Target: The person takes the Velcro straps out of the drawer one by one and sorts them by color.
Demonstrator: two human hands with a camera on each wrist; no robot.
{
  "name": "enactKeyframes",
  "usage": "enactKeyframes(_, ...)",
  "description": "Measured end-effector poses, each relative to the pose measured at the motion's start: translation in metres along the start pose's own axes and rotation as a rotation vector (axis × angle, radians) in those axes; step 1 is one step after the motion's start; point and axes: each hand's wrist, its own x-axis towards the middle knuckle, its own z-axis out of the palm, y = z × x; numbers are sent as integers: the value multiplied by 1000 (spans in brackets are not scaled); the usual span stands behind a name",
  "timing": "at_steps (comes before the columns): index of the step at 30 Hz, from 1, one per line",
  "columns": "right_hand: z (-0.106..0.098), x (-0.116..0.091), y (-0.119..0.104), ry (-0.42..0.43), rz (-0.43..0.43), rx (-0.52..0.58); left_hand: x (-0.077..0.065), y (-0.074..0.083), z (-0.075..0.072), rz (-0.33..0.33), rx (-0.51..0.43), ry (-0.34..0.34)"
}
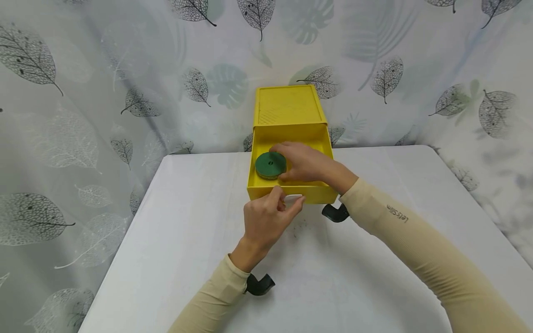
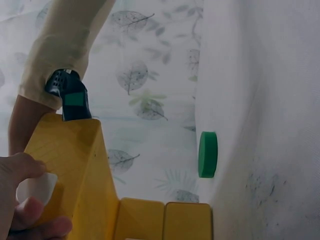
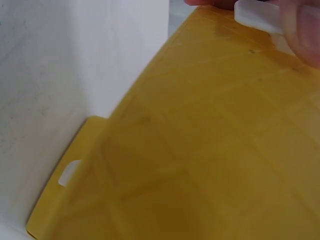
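A small yellow drawer (image 1: pixel 310 135) stands pulled out of a yellow drawer chest (image 1: pixel 289 105). My left hand (image 1: pixel 268 219) pinches the white knob (image 1: pixel 292 198) on the drawer's front; thumb and fingers round this knob (image 2: pixel 37 189) also show in the left wrist view. Inside the drawer sits a flat round green disc (image 1: pixel 270 164) with a yellowish band around its side. My right hand (image 1: pixel 304 162) reaches in from the right and grips that disc, fingers at the far edge and thumb at the near one. The right wrist view hides the disc behind the yellow drawer side.
Another round green piece (image 2: pixel 208 155) appears beside the chest in the left wrist view. A lower yellow front with a second white knob (image 3: pixel 69 173) shows in the right wrist view. The chest stands at the back of the white table (image 1: pixel 200 208), before a leaf-patterned curtain (image 1: pixel 158 69).
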Motion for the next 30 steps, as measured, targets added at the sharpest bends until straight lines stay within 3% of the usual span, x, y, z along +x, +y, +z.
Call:
enactKeyframes(13,2,-1,3,-77,-88,-12,0,0,1,2,-6,0)
enactKeyframes(30,4,0,2,-60,-63,-1,0,0,2,15,5,12)
